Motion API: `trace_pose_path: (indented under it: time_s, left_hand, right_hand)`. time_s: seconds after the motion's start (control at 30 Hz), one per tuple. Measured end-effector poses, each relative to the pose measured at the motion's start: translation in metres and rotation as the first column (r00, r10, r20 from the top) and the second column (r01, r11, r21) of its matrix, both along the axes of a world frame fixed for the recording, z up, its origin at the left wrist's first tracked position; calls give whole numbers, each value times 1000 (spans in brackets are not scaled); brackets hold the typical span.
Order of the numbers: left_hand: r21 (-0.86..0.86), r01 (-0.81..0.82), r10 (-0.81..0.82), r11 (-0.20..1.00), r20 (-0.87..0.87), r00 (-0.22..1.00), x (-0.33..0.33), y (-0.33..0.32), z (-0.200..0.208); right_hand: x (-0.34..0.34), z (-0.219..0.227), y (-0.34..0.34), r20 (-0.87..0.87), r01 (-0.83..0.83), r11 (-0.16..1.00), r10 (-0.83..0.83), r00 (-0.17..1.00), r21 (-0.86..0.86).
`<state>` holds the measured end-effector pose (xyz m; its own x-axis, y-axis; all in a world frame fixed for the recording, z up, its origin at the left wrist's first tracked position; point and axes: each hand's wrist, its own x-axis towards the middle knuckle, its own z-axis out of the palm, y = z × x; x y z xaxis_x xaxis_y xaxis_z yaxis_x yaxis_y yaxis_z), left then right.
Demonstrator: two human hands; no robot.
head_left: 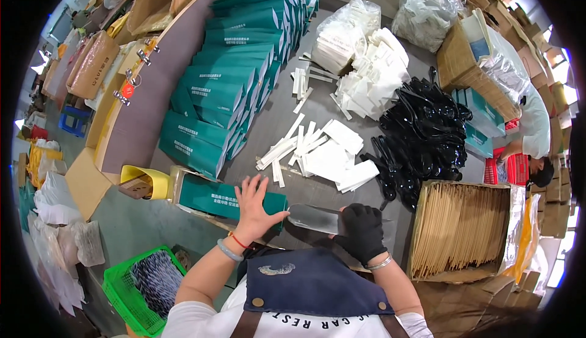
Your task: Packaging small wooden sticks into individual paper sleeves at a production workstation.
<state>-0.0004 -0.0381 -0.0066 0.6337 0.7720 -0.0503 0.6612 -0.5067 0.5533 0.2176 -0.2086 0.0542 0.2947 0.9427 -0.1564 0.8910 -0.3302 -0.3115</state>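
A flat green box [206,194] lies at the table's near edge. My bare left hand [254,207] rests over its right end with the fingers spread, and the thumb points at the tip of a long clear plastic sleeve [312,218]. Closed on the sleeve's right part is my right hand [361,232], in a black glove. The fingertips under the sleeve are hidden. Just beyond the hands lie loose white paper strips [293,146] and flat white paper packets [332,155].
Overlapping green boxes [213,100] fill the far left. Black plastic spoons [424,124] and a carton of wooden sticks [461,231] stand on the right. A yellow container [146,182] and a green basket [116,283] are at left; a person [536,130] is far right.
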Motion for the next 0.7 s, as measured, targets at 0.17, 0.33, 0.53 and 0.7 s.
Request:
trace_pose_path:
  time_s: [0.17, 0.33, 0.53, 0.7]
  left_hand:
    - [3, 23, -23, 1000, 8, 1000, 2, 1, 2]
    - [41, 112, -119, 993, 275, 954, 26, 41, -2]
    - [80, -3, -7, 997, 117, 993, 50, 92, -24]
    - [31, 45, -50, 998, 171, 984, 51, 90, -22]
  right_hand:
    - [-41, -35, 36, -242, -60, 985, 99, 965, 163]
    - [-15, -38, 29, -172, -55, 926, 128, 977, 375]
    - [102, -56, -121, -196, 629, 590, -632, 750, 506]
    - [164, -40, -245, -5, 914, 298, -950, 311, 274]
